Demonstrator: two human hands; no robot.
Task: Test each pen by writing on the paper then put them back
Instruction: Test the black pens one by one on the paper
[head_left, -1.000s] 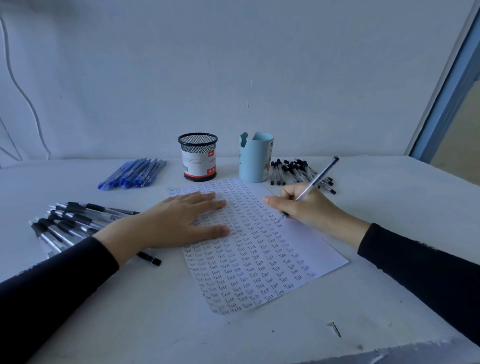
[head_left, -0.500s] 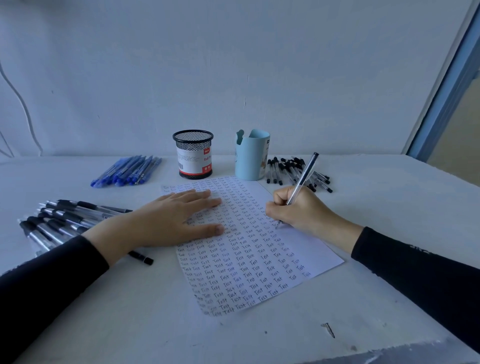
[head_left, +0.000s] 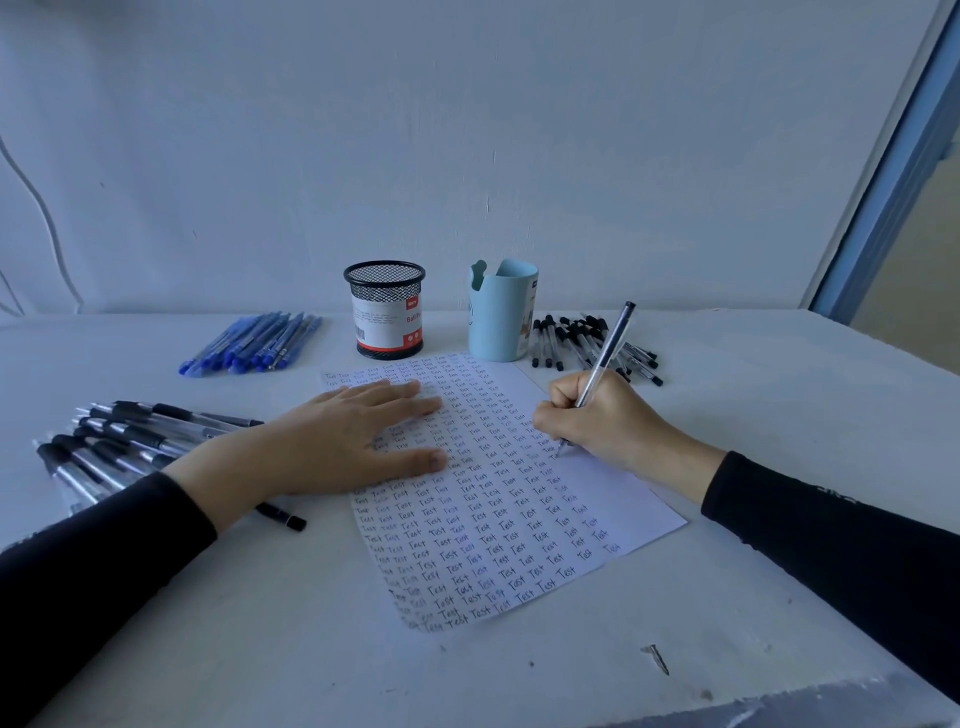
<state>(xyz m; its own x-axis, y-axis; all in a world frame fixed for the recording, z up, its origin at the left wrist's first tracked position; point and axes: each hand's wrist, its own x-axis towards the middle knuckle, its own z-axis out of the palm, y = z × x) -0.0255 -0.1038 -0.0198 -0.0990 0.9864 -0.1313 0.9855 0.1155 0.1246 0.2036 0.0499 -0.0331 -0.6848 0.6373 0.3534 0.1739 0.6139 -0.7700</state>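
— Paper (head_left: 613, 499), one sheet, flat on the white table (head_left: 260, 649) near the centre. We count rows of "Test" over most of it, with a bare strip along its right edge.
— Agreed. Left hand (head_left: 343, 441)?
— Palm down, fingers straight and slightly spread, pressing the left part of the sheet. We log nothing gripped.
— Right hand (head_left: 597, 421)?
— Fingers curled round a clear pen (head_left: 608, 353), dark end pointing up and away. Its tip touches the paper where the writing meets the bare strip.
— Holders?
— Two, just beyond the far edge of the sheet: black mesh pen holder (head_left: 384, 309) on the left, light blue cup (head_left: 503, 317) right of it, both upright.
— Loose stock?
— Blue pens (head_left: 254, 345), far left. Black-capped clear pens (head_left: 587, 338), far right, just beside the cup. Black-grip pens (head_left: 124, 441), near left, partly behind the left sleeve. One black pen (head_left: 283, 516) pokes out from under the left wrist.
— We add a small screw (head_left: 657, 659), near right on the table.
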